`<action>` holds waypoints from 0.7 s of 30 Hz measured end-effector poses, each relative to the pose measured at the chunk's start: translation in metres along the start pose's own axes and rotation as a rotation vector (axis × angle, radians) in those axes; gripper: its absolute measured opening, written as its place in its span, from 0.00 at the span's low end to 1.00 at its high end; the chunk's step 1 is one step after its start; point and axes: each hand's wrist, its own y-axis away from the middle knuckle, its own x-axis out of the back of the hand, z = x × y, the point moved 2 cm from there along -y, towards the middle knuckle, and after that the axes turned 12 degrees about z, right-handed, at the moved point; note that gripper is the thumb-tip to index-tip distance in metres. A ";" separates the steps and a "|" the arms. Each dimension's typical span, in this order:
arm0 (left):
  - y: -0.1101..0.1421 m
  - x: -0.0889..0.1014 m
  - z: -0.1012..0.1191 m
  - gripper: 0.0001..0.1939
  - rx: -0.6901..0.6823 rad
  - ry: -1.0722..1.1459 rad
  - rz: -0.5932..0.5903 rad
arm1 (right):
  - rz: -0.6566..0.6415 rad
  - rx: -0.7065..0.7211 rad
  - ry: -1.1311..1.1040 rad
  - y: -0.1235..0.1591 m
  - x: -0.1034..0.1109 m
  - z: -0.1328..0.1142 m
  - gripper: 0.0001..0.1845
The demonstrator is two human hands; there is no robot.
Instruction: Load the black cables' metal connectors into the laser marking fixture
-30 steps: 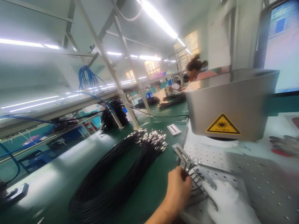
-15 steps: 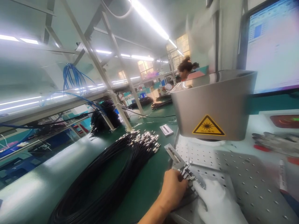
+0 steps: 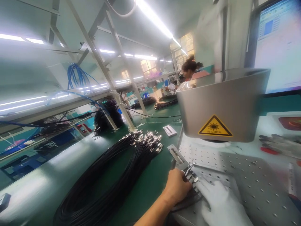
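Note:
My bare left hand [image 3: 176, 186] is closed on a few thin black cables with metal connector tips [image 3: 190, 171], holding them at a small metal fixture [image 3: 199, 175] on the perforated metal plate [image 3: 254, 182]. My right hand [image 3: 219, 204], in a white glove, lies flat on the fixture and the cables with its fingers stretched toward the left hand. A large coil of black cables with silver connector ends [image 3: 131, 160] lies on the green bench [image 3: 47, 175] to the left of my hands.
A grey laser head with a yellow warning label [image 3: 215, 126] hangs over the plate. A monitor [image 3: 277, 47] stands at the right. Small metal jigs [image 3: 169, 130] lie on the bench. Another person [image 3: 191, 70] sits farther back. Grey gloves [image 3: 279, 144] lie at the right.
The camera has swung a little. My left hand has shifted slightly along the fixture with the cable tips, and the gloved right hand has stayed pressed beside it.

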 end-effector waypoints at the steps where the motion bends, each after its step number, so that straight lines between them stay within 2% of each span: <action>1: 0.000 0.000 -0.001 0.10 0.002 0.004 -0.005 | -0.004 0.002 0.003 -0.002 0.002 0.000 0.33; 7: 0.005 0.002 -0.002 0.10 0.010 0.005 -0.010 | -0.029 -0.012 -0.002 -0.018 0.017 -0.009 0.26; 10: 0.007 0.005 -0.003 0.13 -0.060 -0.028 -0.006 | -0.019 0.002 0.003 -0.018 0.019 -0.013 0.24; 14: 0.006 0.003 -0.006 0.14 -0.063 -0.084 -0.023 | 0.011 0.094 0.068 -0.015 0.014 -0.011 0.26; 19: 0.011 -0.005 -0.002 0.05 -0.061 -0.139 0.011 | -0.027 0.116 0.024 -0.009 0.003 -0.004 0.26; 21: 0.016 -0.008 0.003 0.12 -0.074 -0.186 -0.009 | -0.019 0.087 -0.023 -0.002 -0.005 0.001 0.27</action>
